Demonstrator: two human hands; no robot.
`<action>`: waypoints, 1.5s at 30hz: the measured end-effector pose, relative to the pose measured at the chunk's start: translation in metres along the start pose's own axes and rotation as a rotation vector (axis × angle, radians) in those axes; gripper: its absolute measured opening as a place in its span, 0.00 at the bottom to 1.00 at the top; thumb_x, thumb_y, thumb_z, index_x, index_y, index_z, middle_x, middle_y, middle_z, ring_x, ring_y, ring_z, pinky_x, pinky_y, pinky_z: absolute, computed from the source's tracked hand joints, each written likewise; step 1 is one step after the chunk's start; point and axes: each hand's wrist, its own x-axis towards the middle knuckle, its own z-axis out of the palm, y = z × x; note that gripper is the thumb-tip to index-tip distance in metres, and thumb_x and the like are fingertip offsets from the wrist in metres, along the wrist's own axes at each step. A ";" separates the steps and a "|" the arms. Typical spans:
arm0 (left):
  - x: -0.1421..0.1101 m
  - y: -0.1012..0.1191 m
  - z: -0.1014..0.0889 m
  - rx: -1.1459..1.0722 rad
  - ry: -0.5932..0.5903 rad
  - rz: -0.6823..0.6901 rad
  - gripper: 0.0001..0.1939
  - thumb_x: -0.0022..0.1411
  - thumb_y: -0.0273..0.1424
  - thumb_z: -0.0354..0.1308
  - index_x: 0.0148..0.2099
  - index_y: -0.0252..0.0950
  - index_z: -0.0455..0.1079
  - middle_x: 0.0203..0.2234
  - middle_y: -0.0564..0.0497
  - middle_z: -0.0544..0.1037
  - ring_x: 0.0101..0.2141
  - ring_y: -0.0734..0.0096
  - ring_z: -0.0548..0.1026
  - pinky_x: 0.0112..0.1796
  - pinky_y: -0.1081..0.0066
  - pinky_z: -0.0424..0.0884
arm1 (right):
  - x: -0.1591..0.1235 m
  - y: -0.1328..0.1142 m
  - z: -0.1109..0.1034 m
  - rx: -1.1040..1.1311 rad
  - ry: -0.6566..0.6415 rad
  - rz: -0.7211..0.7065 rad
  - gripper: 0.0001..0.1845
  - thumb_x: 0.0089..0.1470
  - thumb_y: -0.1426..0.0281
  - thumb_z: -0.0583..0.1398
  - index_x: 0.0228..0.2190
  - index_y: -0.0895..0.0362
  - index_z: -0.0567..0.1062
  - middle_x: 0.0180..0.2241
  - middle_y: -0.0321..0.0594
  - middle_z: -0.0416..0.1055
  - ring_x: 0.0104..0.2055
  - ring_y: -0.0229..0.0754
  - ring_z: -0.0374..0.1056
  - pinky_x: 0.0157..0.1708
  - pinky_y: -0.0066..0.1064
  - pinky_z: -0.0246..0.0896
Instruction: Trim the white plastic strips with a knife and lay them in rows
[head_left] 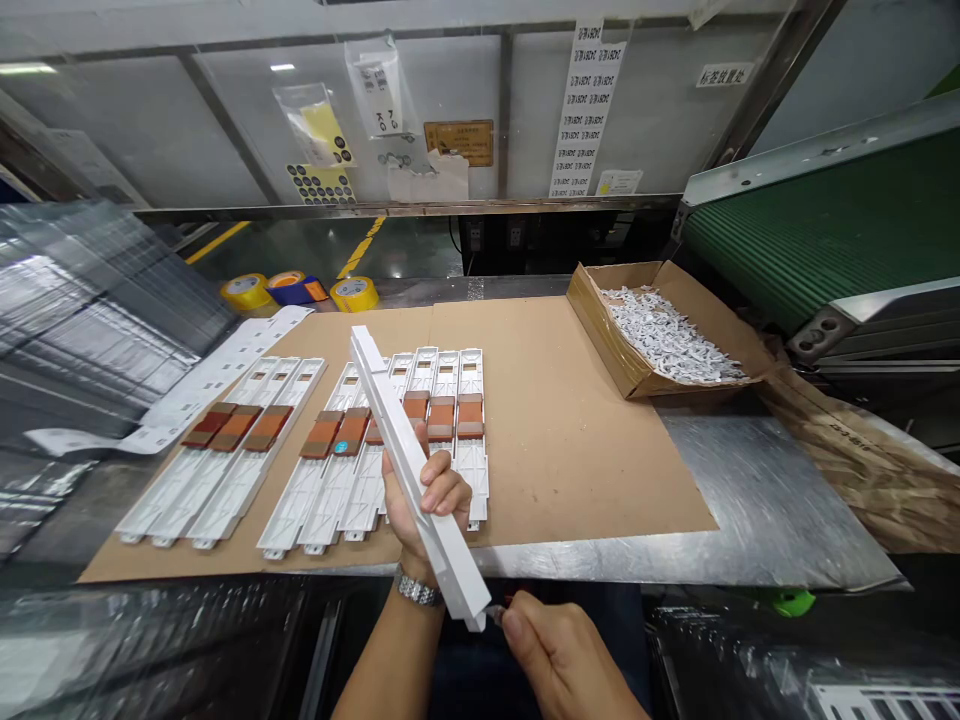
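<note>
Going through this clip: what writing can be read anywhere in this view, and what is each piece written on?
"标签放置处" on the white sign on the panel at top right.
"K G" on the paper in a clear plastic sleeve.
Repeated code lines on the long white label strip: too small to read.
Brass plaque: too small to read.
Sheet of black round stickers: too small to read.

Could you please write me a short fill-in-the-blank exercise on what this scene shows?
The hand gripping the long white plastic bar wears a metal watch on the ____ wrist. The cardboard box holds a heap of small ____ pieces. A round ____ sticker sits on one orange-brown pad. The conveyor belt to the right is ____.

Missing words: left, white, blue, green.
</note>
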 end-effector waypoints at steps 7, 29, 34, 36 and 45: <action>0.006 0.000 0.011 0.122 0.084 0.040 0.21 0.62 0.43 0.43 0.49 0.36 0.65 0.21 0.56 0.64 0.18 0.82 0.63 0.20 0.80 0.64 | -0.007 0.004 0.004 0.093 0.044 -0.166 0.27 0.61 0.54 0.42 0.20 0.56 0.64 0.18 0.32 0.60 0.21 0.33 0.58 0.23 0.23 0.52; -0.020 -0.005 0.027 0.869 0.492 0.298 0.26 0.41 0.40 0.69 0.42 0.41 0.63 0.34 0.55 0.72 0.34 0.63 0.76 0.30 0.67 0.76 | 0.003 0.037 0.006 -0.328 0.841 -0.253 0.14 0.61 0.70 0.50 0.47 0.57 0.68 0.30 0.43 0.69 0.31 0.42 0.67 0.30 0.30 0.62; -0.023 -0.006 0.027 0.883 0.522 0.274 0.27 0.42 0.41 0.68 0.42 0.41 0.62 0.35 0.53 0.71 0.35 0.63 0.75 0.31 0.68 0.76 | 0.003 0.034 0.002 -0.371 0.817 -0.263 0.15 0.60 0.71 0.51 0.48 0.57 0.68 0.30 0.43 0.69 0.31 0.42 0.67 0.29 0.29 0.62; -0.023 -0.007 0.028 0.897 0.515 0.276 0.27 0.41 0.41 0.69 0.41 0.40 0.62 0.35 0.53 0.71 0.35 0.63 0.75 0.31 0.69 0.76 | 0.002 0.034 0.001 -0.395 0.784 -0.261 0.15 0.60 0.72 0.51 0.49 0.58 0.67 0.30 0.43 0.69 0.31 0.42 0.67 0.29 0.30 0.63; -0.024 -0.005 0.030 0.941 0.496 0.280 0.22 0.45 0.40 0.67 0.40 0.40 0.62 0.34 0.54 0.69 0.35 0.67 0.74 0.31 0.71 0.75 | 0.001 0.038 0.001 -0.383 0.776 -0.263 0.17 0.60 0.72 0.51 0.50 0.57 0.66 0.29 0.43 0.69 0.31 0.41 0.66 0.30 0.30 0.62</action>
